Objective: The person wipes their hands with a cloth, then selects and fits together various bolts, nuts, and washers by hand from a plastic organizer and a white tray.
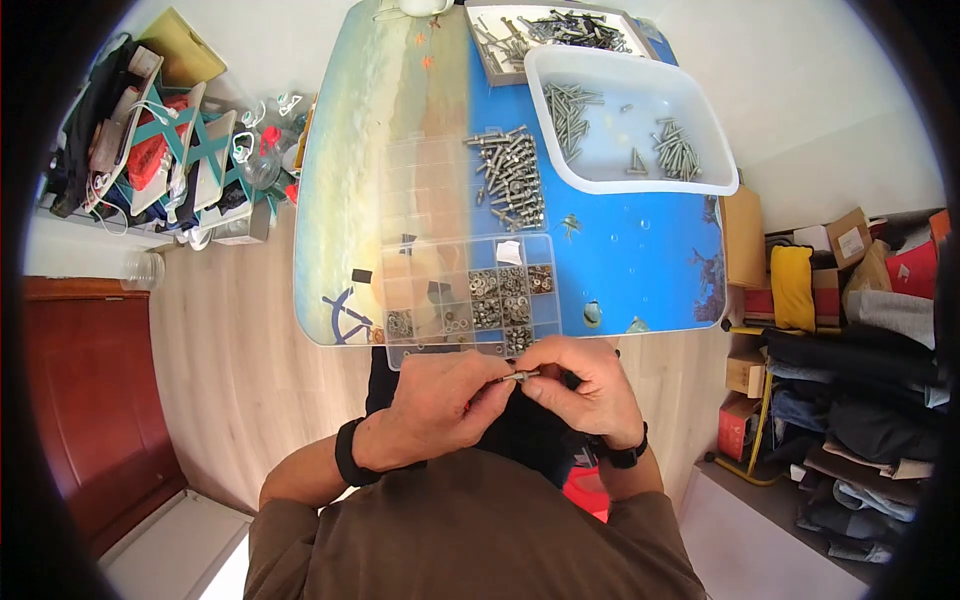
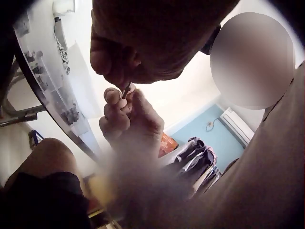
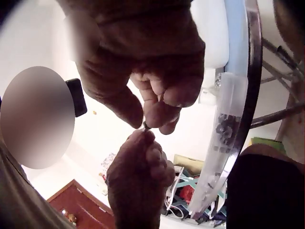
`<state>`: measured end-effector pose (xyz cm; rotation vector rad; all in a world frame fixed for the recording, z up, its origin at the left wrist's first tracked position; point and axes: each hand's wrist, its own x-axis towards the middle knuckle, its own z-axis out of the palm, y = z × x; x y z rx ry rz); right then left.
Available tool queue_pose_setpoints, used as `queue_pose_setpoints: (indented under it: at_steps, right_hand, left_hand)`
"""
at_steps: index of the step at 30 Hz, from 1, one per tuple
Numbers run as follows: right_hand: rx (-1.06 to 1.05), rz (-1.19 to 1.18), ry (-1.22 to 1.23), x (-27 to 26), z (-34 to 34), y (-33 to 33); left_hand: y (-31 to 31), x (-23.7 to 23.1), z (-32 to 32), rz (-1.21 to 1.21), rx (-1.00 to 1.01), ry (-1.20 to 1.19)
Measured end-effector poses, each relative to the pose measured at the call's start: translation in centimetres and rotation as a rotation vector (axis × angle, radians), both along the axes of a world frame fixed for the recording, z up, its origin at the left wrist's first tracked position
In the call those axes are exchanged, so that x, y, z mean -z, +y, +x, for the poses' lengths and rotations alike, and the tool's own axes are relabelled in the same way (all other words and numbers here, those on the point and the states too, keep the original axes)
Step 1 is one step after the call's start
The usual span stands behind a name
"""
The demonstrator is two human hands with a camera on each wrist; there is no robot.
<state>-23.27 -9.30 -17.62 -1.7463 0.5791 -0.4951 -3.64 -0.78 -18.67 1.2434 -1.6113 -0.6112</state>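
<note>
Right now, pinching one end of a small bolt (image 1: pixel 521 376) with the left hand (image 1: pixel 440 395) and nipping the other end with the right hand (image 1: pixel 588 385). Holding thumbs and fingers of both hands narrow around it, fingertips close together, hiding much of the metal. In the left wrist view, showing just a short dark stretch of shaft between the fingers.

Working close to the brown shirt (image 1: pixel 470 530), at the near edge of the counter (image 1: pixel 640 260), right by a clear plastic case (image 1: pixel 545 315). Too overlapped to tell whether touching it. Inside the case, spotting nuts (image 1: pixel 487 314) and washers (image 1: pixel 399 323) heaped in compartments, plus a white scrap of paper (image 1: pixel 509 251) in the far row.

Farther out, seeing a pile of bolts (image 1: pixel 512 180) on the clear plastic beyond. To the right of that, a white tub (image 1: pixel 650 187) with screws (image 1: pixel 570 120) in two main heaps; behind it, a cardboard box (image 1: pixel 508 78) with plenty more.

Wearing a black band (image 1: pixel 347 450) on the left wrist and a dark band (image 1: pixel 625 457) on the right.
</note>
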Motion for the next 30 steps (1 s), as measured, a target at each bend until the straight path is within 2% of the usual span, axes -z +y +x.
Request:
queue_pose_setpoints:
  at_steps: [2, 6, 8, 12, 14, 15, 18, 20, 21, 23, 24, 26, 30]
  right_hand:
    - [0.139, 0.141, -0.016, -0.4, -0.3, 0.4]
    - [0.048, 0.157, 0.009, 0.8, -0.9, -0.7]
    - [0.082, 0.021, -0.013, 0.6, -0.7, -1.0]
    - [0.185, 0.139, -0.025, 0.6, -0.8, -1.5]
    - [0.054, -0.188, -0.001, 1.8, -0.8, -2.6]
    - [0.056, -0.183, -0.001, 1.8, -0.9, -2.6]
    - [0.127, -0.054, 0.046, 1.0, -0.9, -2.7]
    - [0.186, 0.123, 0.078, 0.4, -0.9, -2.8]
    - [0.188, 0.124, 0.079, 1.0, -0.9, -3.1]
    - [0.100, -0.226, -0.030, 2.7, -0.7, -3.5]
    - [0.102, -0.228, -0.029, 2.8, -0.8, -3.4]
    - [0.234, -0.202, -0.051, 2.7, -0.7, -3.0]
    - [0.290, -0.039, -0.006, 1.6, -0.7, -3.1]
  left_hand:
    - [-0.3, -0.2, -0.2, -0.011, 0.007, -0.026]
    - [-1.1, 0.1, -0.6, 0.002, 0.011, -0.050]
    - [-1.5, 0.5, -0.8, -0.002, 0.017, -0.045]
    - [-2.4, 0.7, -0.8, 0.041, 0.020, -0.058]
    - [-2.8, 0.6, -0.9, 0.071, 0.009, -0.041]
    - [-3.1, 0.7, -0.9, 0.075, 0.015, -0.045]
    - [-3.4, 0.8, -1.2, 0.100, 0.010, -0.024]
    - [-3.6, 0.9, -1.3, 0.122, 0.001, 0.003]
    - [-3.8, 0.8, -1.2, 0.126, -0.006, 0.009]
    - [-3.9, 0.7, -1.2, 0.129, -0.011, 0.015]
    - [-3.8, 0.7, -1.2, 0.185, -0.015, 0.041]
    - [-3.8, 0.6, -1.3, 0.236, -0.018, 0.070]
    - [-3.7, 0.6, -1.4, 0.299, -0.053, 0.138]
